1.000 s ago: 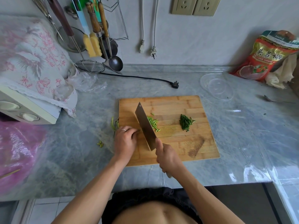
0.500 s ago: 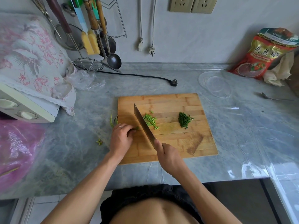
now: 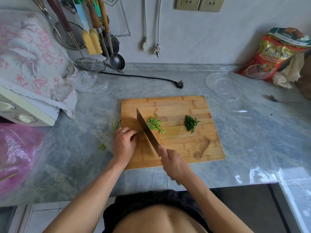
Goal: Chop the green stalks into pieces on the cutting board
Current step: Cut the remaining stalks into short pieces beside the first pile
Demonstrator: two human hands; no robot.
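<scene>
Wooden cutting board point(image 3: 178, 147) lies at the middle of the frame on a grey marbled table point(image 3: 252, 140). On its left part, the left hand point(image 3: 123, 143) wears a ring and curls its fingers point(image 3: 133, 133) down over the green stalks point(image 3: 141, 131), pinning them to the board; only a short green end shows beside the blade, and more stalk ends point(image 3: 114, 124) poke past the board's left edge. The right hand point(image 3: 174, 164), lower centre, grips the handle of a cleaver point(image 3: 147, 132), its fingers wrapped closed around it. The blade stands on edge across the board, just right of the left fingertips. Right of the blade lies a loose pile of cut pieces point(image 3: 154, 124), and further right, apart from it, a darker heap of finely chopped greens point(image 3: 191, 123). A few stray pieces point(image 3: 102, 146) sit on the table left of the board. At the upper right stand a red snack bag point(image 3: 271, 54) and a clear plastic lid point(image 3: 223, 86); at the upper left hang ladles and a strainer point(image 3: 89, 64).
</scene>
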